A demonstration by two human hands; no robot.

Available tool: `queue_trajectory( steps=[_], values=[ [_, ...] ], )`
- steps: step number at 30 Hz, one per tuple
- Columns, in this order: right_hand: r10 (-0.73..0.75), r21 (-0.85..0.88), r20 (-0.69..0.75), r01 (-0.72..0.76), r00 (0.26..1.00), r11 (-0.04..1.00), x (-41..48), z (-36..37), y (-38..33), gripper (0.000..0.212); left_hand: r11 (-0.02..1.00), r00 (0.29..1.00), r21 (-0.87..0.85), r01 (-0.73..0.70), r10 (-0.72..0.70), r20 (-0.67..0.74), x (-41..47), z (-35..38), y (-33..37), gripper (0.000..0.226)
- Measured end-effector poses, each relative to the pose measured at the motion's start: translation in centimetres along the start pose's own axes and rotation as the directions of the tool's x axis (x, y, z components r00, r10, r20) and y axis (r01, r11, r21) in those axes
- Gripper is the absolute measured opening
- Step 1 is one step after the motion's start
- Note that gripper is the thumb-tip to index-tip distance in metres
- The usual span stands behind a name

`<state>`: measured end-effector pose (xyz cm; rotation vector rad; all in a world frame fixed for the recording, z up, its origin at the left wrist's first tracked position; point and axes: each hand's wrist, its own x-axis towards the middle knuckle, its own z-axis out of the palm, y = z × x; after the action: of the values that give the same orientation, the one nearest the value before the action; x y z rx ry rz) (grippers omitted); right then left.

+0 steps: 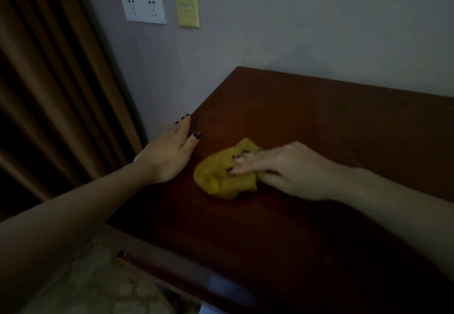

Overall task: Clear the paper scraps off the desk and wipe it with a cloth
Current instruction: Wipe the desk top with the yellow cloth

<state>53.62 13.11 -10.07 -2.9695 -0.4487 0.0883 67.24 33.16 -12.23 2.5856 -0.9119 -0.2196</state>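
Note:
A crumpled yellow cloth (pixel 221 176) lies on the dark red-brown wooden desk (pixel 307 122), near its left edge. My right hand (pixel 282 171) presses down on the cloth, fingers spread over its right half, thumb tucked under its lower edge. My left hand (pixel 172 151) rests flat on the desk's left edge, fingers together pointing away from me, holding nothing. No paper scraps show on the visible desk top.
A grey wall stands behind the desk, with a white double socket (pixel 143 7) and a yellow switch plate (pixel 187 12). Brown curtains (pixel 49 80) hang at the left. Pale patterned floor (pixel 86 277) shows below the desk's front left corner.

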Motion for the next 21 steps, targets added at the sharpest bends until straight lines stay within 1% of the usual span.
queue_trajectory(
  steps=[3, 6, 9, 11, 13, 15, 21],
  values=[
    [0.065, -0.145, -0.042, -0.071, 0.997, 0.987, 4.2, -0.9, 0.9, 0.043, 0.997, 0.999, -0.073, -0.019, 0.016, -0.042, 0.2, 0.1, -0.3, 0.058],
    [0.126, -0.162, -0.122, -0.145, 0.985, 0.976, 9.0, -1.2, 2.9, 0.040, 0.994, 0.997, -0.078, -0.079, 0.077, -0.030, 0.8, 0.3, -0.9, 0.057],
    [0.203, -0.203, -0.190, -0.240, 0.961, 0.949, 13.2, -0.9, 4.4, 0.041, 0.996, 0.997, -0.046, -0.075, 0.075, -0.009, 1.3, 0.6, -1.5, 0.058],
    [0.246, -0.235, -0.221, -0.297, 0.944, 0.926, 15.2, -0.6, 4.3, 0.043, 0.993, 0.996, -0.072, -0.089, 0.089, -0.011, 1.4, 0.7, -1.6, 0.059],
    [0.238, -0.249, -0.220, -0.290, 0.946, 0.924, 15.7, -0.3, 4.0, 0.046, 0.991, 0.995, -0.087, -0.097, 0.098, -0.002, 1.5, 0.4, -1.4, 0.059],
    [0.225, -0.211, -0.194, -0.265, 0.955, 0.941, 14.7, -0.1, 3.8, 0.044, 0.993, 0.997, -0.091, -0.073, 0.075, 0.018, 1.4, 0.2, -1.2, 0.060],
    [0.116, -0.153, -0.137, -0.137, 0.984, 0.979, 8.8, -0.6, 0.8, 0.042, 0.980, 0.999, -0.196, -0.016, 0.023, 0.032, 1.1, -0.2, -0.7, 0.064]
  ],
)
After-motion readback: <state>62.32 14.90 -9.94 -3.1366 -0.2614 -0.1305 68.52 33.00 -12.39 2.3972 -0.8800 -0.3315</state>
